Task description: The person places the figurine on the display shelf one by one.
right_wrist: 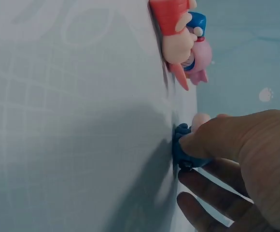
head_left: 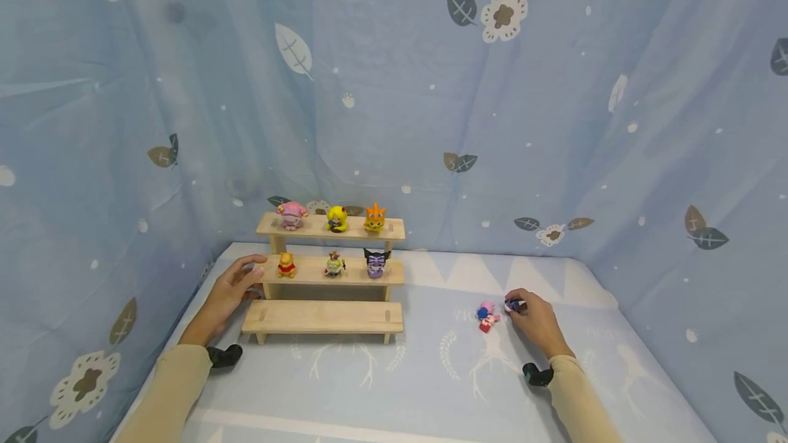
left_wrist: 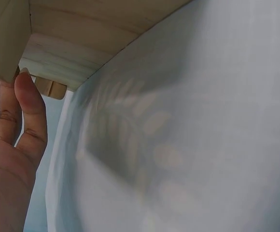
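At nine o'clock of the scene, the left hand (head_left: 234, 286) rests with straight, relaxed fingers against the left end of a three-tier wooden shelf (head_left: 323, 317), holding nothing. The left wrist view shows what the head view cannot: a fingertip (left_wrist: 25, 82) touching the pale underside of a shelf board (left_wrist: 82, 34) from below. Six small figures stand on the upper two tiers; the lowest tier is bare. Toward three o'clock, a pink-and-red toy figure (head_left: 488, 316) stands on the counter, and just beside it the right hand (head_left: 534, 320) pinches a small blue figure (head_left: 512, 305) that sits on the cloth. The right wrist view brings this close: thumb and fingers curl round the blue figure (right_wrist: 184, 151), with the pink-and-red toy (right_wrist: 183, 38) near it at twelve o'clock, not touching. The counter wears a pale blue cloth (head_left: 431, 374) with white plant prints; blue leaf-and-flower curtains (head_left: 394, 87) enclose it on three sides.
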Motion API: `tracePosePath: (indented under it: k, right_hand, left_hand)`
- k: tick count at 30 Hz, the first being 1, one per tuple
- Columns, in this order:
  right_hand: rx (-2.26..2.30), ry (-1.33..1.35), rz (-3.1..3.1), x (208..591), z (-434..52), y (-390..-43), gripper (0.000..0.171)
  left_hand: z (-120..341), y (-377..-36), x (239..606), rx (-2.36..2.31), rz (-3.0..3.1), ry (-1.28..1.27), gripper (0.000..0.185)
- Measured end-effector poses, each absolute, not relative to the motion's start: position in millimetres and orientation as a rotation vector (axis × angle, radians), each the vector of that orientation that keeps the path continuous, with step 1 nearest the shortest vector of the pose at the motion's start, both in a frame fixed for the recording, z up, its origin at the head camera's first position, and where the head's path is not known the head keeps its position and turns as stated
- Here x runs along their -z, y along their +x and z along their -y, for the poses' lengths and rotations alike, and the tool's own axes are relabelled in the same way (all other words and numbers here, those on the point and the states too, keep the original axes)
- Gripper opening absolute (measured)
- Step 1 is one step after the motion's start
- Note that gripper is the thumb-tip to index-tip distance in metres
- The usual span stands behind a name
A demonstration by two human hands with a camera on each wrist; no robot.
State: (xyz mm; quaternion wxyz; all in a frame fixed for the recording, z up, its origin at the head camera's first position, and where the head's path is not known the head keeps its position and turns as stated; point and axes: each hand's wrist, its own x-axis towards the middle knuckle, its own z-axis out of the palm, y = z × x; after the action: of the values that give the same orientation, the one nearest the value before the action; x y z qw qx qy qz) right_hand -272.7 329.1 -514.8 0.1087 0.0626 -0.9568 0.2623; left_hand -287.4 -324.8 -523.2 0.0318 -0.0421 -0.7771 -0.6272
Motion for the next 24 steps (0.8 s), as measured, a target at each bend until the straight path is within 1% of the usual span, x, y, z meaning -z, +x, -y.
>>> tracePosePath:
  k: [5, 11, 17, 20, 24]
  right_hand:
    - [-0.792, 0.16, 2.817, 515.5, -330.0, -272.9, 0.031]
    - [-0.823, 0.071, 2.83, 518.9, -327.5, -273.5, 0.035]
    - [-0.961, -0.058, 2.771, 518.7, -325.0, -274.9, 0.037]
    - [-1.006, -0.062, 2.709, 516.9, -325.0, -274.7, 0.036]
    - [-1.069, -0.028, 2.638, 511.3, -322.3, -273.3, 0.039]
  left_hand:
    - [323.4, -289.4, 522.4, 1.948, 2.389, -0.145, 0.051]
    - [323.7, -289.1, 524.6, 1.948, 2.403, -0.12, 0.052]
    - [323.6, -285.4, 522.1, 1.953, 2.397, -0.099, 0.054]
    - [323.0, -284.1, 520.0, 1.956, 2.397, -0.094, 0.054]
    - [322.8, -283.9, 518.8, 1.959, 2.397, -0.088, 0.055]
